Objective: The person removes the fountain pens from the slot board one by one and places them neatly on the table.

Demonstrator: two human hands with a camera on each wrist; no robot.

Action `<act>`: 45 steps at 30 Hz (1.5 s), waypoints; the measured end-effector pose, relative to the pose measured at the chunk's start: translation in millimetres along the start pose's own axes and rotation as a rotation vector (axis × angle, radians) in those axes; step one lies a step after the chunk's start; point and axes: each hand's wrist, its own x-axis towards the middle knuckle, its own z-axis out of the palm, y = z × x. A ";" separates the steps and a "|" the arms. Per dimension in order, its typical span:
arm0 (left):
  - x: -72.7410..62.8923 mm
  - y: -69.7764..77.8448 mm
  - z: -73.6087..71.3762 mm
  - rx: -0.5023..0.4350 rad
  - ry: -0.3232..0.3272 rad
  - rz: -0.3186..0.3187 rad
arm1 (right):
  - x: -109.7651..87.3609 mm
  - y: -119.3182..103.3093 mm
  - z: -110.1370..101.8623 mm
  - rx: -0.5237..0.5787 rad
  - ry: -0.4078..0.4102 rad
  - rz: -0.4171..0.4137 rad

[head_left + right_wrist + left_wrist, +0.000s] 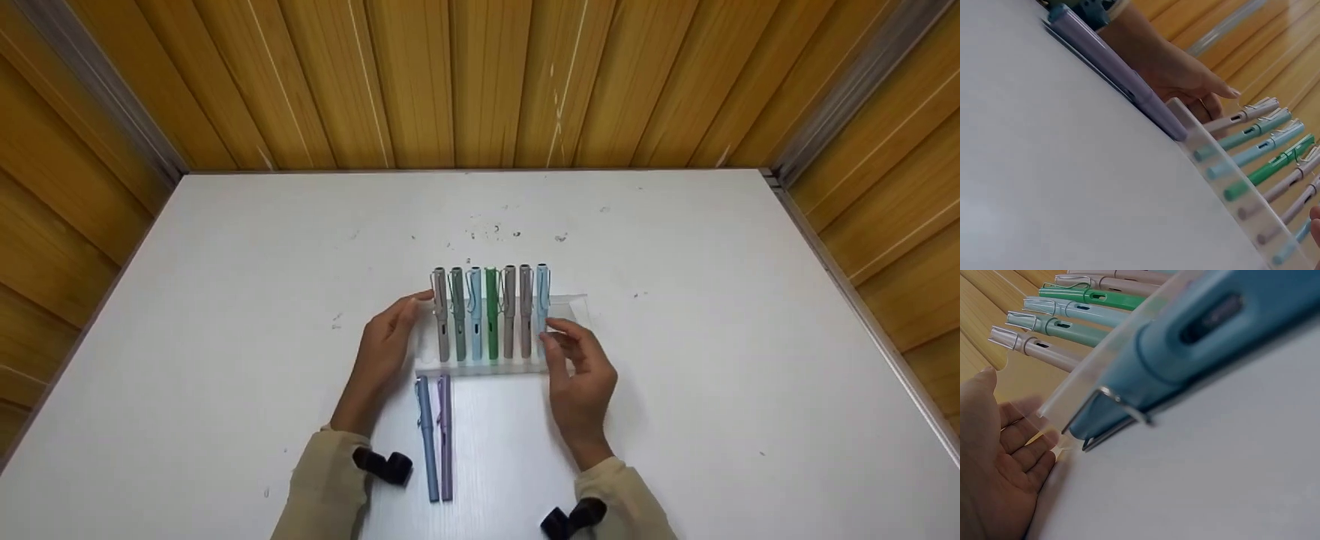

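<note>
A clear plastic pen stand (510,370) holds a row of upright pens: grey, dark green (458,315), light blue, bright green (492,315) and others. My left hand (384,345) grips the stand's left side; its fingers (1022,439) show through the clear plastic in the left wrist view. At the row's right end, my right hand (586,379) pinches a light blue pen (542,292) between thumb and forefinger. Only a bit of that hand's fingers (1315,225) enters the right wrist view.
A blue pen (428,442) and a purple pen (446,442) lie side by side on the white table (225,337), in front of the stand's left part. Wood-look panels (480,82) wall in the back and sides. Black wrist cameras (386,465) sit on both sleeves.
</note>
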 end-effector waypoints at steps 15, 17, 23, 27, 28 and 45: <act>-0.2 1.0 -0.3 0.007 0.002 -0.011 | 32.3 30.6 -15.6 0.026 -0.209 0.342; 0.0 1.0 -0.7 0.003 0.004 -0.011 | 33.6 31.2 -16.2 0.063 -0.241 0.385; 0.2 0.5 -1.3 -0.006 0.006 -0.008 | 37.2 31.7 -17.7 0.148 -0.302 0.452; 0.2 -0.3 -0.3 0.005 -0.001 -0.004 | 39.0 33.2 -20.2 0.136 -0.329 0.484; 0.2 -0.6 -0.1 0.008 -0.001 -0.002 | 39.6 33.3 -20.8 0.133 -0.333 0.492; 1.2 0.1 -0.4 0.023 0.009 0.000 | 42.2 32.7 -24.2 0.218 -0.209 0.559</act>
